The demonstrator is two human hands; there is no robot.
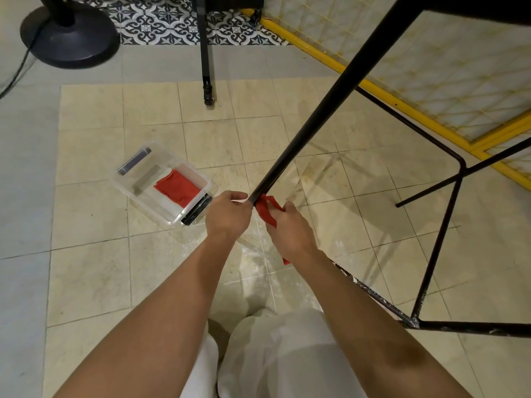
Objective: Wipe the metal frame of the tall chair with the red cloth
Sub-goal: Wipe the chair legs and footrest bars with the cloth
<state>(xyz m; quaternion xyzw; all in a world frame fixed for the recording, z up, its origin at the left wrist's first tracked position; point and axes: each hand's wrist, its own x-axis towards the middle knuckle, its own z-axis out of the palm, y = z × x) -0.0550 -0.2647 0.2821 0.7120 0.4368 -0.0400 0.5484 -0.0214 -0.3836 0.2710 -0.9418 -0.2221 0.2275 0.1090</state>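
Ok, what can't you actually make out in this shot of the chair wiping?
- Chair seat: cut off by the top edge of the head view.
- Lower end of the chair leg: hidden behind the left hand and right hand.
- Red cloth: mostly covered by the right hand.
- Second cloth in the clear box: folds too small to read.

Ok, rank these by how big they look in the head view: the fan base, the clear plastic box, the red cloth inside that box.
Largest to smallest:
1. Fan base, though it sits farther off and is cut by the frame edge.
2. Clear plastic box.
3. Red cloth in the box, clearly smallest, since it fits inside.
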